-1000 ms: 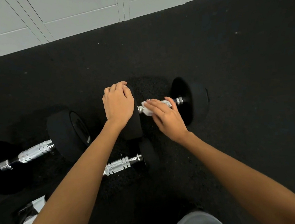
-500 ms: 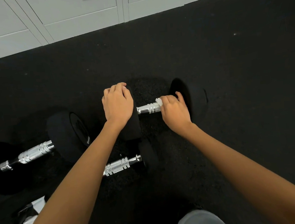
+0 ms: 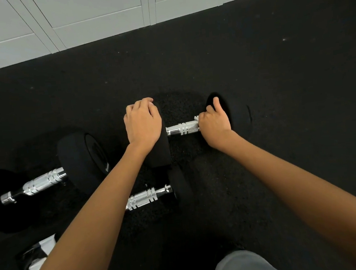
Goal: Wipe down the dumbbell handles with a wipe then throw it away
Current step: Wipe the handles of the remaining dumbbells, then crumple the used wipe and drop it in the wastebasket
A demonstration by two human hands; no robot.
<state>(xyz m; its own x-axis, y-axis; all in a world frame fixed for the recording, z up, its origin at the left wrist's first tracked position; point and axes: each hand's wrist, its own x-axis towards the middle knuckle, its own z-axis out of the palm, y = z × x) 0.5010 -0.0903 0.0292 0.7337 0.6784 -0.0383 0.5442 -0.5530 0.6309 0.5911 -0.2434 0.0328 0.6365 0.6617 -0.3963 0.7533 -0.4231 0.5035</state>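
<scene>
Both hands are working the far dumbbell: the left hand (image 3: 142, 121) is bracing its left head, while the right hand (image 3: 214, 124), curled around the wipe (image 3: 196, 118), has been sliding rightward along the chrome handle (image 3: 182, 129), leaving two dumbbells unwiped nearby.

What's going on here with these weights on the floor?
A person is crouched over three dumbbells on a black gym floor, cleaning them. The left hand rests on one end weight of the far dumbbell to steady it. The right hand is wrapped around the right end of that dumbbell's handle, holding a white wipe against it. The two other dumbbells lie nearer, untouched. The wipe is not yet thrown away.
</scene>
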